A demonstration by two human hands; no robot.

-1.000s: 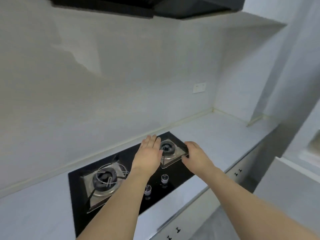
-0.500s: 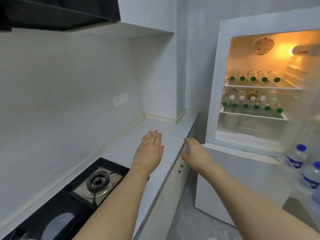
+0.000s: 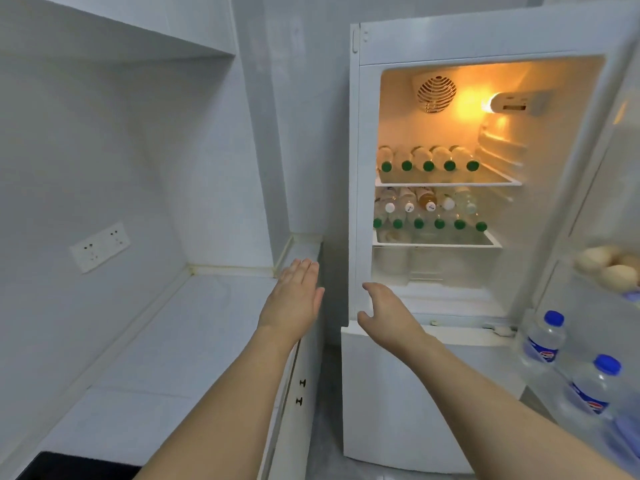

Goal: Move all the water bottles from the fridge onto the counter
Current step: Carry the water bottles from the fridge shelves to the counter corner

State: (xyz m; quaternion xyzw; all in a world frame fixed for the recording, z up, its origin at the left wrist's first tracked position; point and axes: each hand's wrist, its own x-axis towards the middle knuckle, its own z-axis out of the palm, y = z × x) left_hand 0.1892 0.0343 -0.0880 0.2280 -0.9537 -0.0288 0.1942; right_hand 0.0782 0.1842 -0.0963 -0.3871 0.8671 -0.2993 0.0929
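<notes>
The fridge stands open on the right, its door swung far right. The water bottles lie on their sides on two shelves, long axes running near to far, green caps toward the viewer; two blue-capped bottles stand upright in the door. The table lies left, its near edge beside the fridge. Left hand is flat-fingered, right hand loosely spread; both hold nothing.

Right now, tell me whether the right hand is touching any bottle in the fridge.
Apart. The head view shows the right hand low at the fridge front, well below the bottles.
</notes>
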